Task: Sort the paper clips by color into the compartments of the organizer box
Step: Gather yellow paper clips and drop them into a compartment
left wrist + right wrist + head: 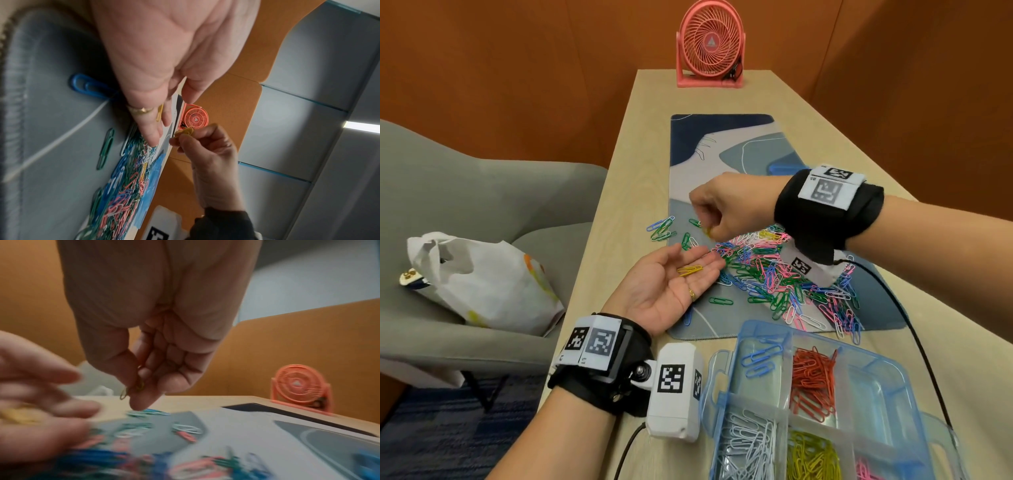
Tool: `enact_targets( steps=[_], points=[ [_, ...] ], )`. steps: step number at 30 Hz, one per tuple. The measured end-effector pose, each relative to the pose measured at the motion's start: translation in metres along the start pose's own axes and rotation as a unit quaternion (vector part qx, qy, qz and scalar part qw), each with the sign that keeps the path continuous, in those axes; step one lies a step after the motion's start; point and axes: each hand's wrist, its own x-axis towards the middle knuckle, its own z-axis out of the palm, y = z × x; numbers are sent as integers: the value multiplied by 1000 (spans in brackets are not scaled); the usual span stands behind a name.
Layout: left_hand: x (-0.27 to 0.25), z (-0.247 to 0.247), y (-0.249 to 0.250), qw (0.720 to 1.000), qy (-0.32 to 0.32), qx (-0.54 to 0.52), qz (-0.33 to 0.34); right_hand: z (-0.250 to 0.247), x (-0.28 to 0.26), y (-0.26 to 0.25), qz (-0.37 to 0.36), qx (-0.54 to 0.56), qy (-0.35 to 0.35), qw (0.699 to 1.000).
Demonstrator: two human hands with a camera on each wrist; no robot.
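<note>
A heap of mixed-colour paper clips (pixel 784 274) lies on the blue desk mat (pixel 722 150). My left hand (pixel 674 277) rests palm up at the heap's left edge, fingers straight, with yellow clips (pixel 690 270) lying on them. Just beyond it my right hand (pixel 717 214) hovers with curled fingers pinching yellow clips (pixel 184 132), also seen in the right wrist view (pixel 135 387). The clear blue organizer box (pixel 893 373) stands at the near right, with blue (pixel 762 356), red (pixel 813 380), white (pixel 750 442), yellow (pixel 811 455) and pink (pixel 866 471) clips in separate compartments.
A coral desk fan (pixel 710 44) stands at the table's far end. A grey armchair (pixel 482 192) with a white plastic bag (pixel 482 281) sits left of the table. A black cable (pixel 914 329) runs from my right wrist past the box.
</note>
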Motion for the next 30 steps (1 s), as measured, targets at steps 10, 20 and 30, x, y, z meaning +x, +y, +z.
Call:
enact_targets(
  steps=[10, 20, 30],
  points=[
    [-3, 5, -7, 999, -21, -32, -10, -1, -12, -4, -14, 30, -36, 999],
    [-5, 8, -13, 999, -24, 36, -5, 2, -43, 82, 172, -70, -38, 982],
    [-4, 9, -15, 999, -15, 51, 0, 18, -35, 79, 145, -34, -15, 989]
  ],
)
